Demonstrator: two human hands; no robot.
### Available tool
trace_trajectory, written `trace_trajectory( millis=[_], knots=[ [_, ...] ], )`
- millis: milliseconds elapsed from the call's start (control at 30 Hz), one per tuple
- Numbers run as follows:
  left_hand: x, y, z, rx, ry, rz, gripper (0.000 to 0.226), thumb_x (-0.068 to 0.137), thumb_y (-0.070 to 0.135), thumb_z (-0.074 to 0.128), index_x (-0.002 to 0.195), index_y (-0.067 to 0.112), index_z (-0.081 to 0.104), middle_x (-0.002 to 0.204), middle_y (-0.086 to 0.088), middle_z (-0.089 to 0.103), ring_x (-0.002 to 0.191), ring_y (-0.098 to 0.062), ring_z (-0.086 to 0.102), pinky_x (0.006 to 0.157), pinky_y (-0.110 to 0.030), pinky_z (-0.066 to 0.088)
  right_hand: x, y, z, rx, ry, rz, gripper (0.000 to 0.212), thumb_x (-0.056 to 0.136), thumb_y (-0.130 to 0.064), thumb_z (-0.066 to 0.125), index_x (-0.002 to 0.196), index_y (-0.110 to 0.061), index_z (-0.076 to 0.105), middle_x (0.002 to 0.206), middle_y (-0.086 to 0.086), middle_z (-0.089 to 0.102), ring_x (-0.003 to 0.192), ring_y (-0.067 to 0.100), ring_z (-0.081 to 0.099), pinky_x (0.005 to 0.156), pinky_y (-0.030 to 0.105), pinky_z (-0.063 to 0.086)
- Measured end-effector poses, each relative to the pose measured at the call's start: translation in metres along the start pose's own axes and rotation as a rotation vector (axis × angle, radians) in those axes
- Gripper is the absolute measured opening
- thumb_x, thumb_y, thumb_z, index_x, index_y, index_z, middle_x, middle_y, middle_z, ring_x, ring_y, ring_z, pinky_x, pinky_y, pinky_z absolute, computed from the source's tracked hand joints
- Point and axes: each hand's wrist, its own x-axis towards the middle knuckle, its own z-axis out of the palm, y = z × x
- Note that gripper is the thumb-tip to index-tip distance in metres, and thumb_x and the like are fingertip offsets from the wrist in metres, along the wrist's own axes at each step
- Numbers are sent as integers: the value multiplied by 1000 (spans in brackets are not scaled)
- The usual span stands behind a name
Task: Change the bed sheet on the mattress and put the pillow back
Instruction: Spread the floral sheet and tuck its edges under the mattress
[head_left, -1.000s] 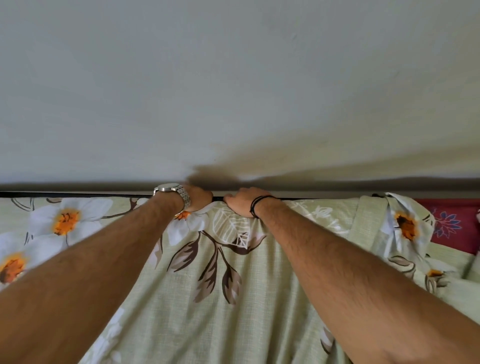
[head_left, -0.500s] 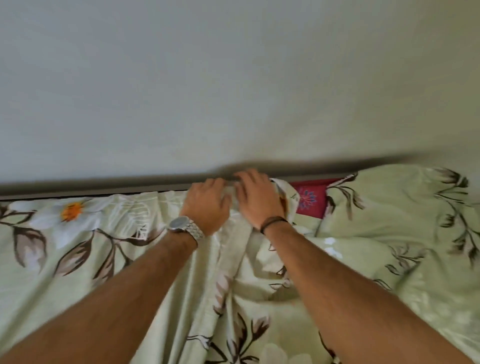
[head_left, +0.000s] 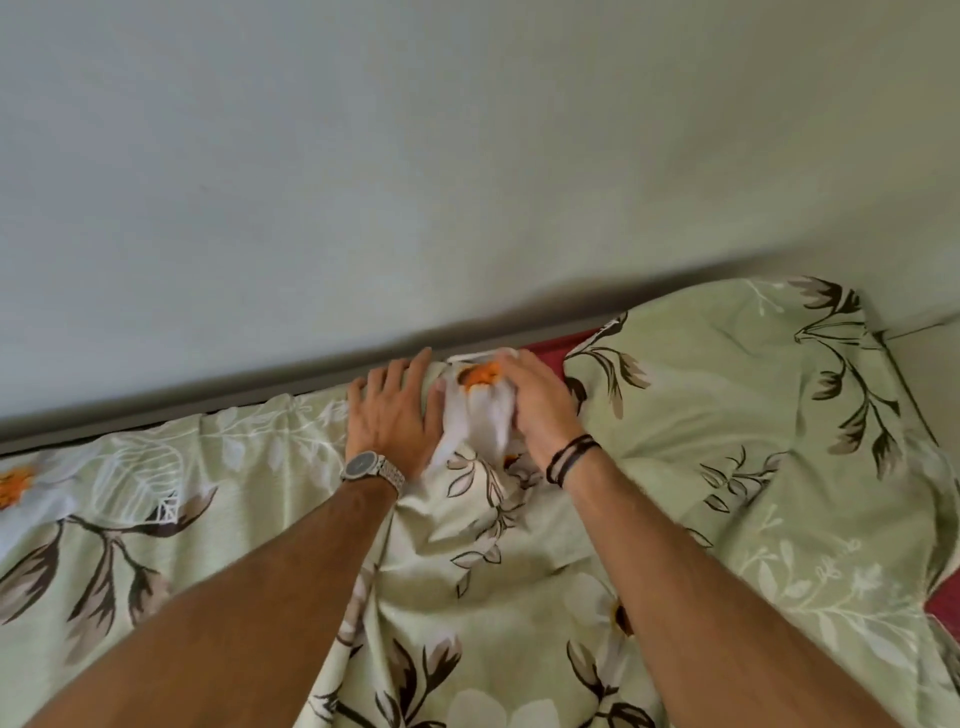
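Where the bed meets the wall: both hands work at the far edge of the mattress, in the middle of the frame.
Left hand (head_left: 395, 415): palm down on the sheet, fingers (head_left: 387, 376) straight and slightly spread, tips at the edge by the wall; a metal watch (head_left: 370, 466) on the wrist.
Right hand (head_left: 537, 405): just right of the left, fingers curved over a bunched fold of sheet with an orange-centred flower; dark cords (head_left: 570, 457) round the wrist.
Sheet (head_left: 519, 587): pale green with white flowers and brown leaves, flat at the left of the frame, rumpled between the forearms, billowed up at the right.
Mattress (head_left: 563, 345): red, bare in a strip right of the right hand and at the lower right edge.
Wall (head_left: 415, 156): plain pale green, filling the upper half.
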Motion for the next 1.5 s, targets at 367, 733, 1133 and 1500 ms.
trace_trajectory(
  millis=[367, 733, 1133, 1500],
  knots=[
    [1, 8, 4, 83, -16, -63, 61, 103, 56, 26, 155, 25, 33, 142, -3, 55, 124, -26, 53, 106, -47, 40, 7, -116, -134, -1476, -300, 502, 53, 76, -61, 82, 108, -20, 71, 86, 1, 70, 64, 12, 66, 58, 24, 51],
    [3, 11, 7, 145, 7, -88, 58, 104, 53, 27, 152, 22, 37, 134, -5, 59, 117, -26, 56, 101, -46, 43, 52, -88, -140, -1084, -63, 17, 49, 88, -65, 65, 117, -27, 59, 106, -4, 66, 93, 15, 63, 83, 36, 52],
    [15, 117, 21, 60, 92, -166, 42, 97, 30, 46, 135, 12, 50, 136, -13, 50, 129, -33, 45, 123, -55, 21, 60, -16, -155, -720, -116, -84, 50, 94, -25, 73, 136, -36, 48, 74, -2, 51, 65, 8, 52, 72, 28, 48],
    [17, 148, 44, 96, -28, 126, 59, 103, 40, 36, 158, 18, 34, 158, -6, 38, 147, -25, 33, 125, -46, 17, 62, -21, -176, -66, -48, 14, 23, 95, -6, 62, 110, -19, 73, 82, 4, 67, 81, 21, 63, 79, 40, 51]
  ],
)
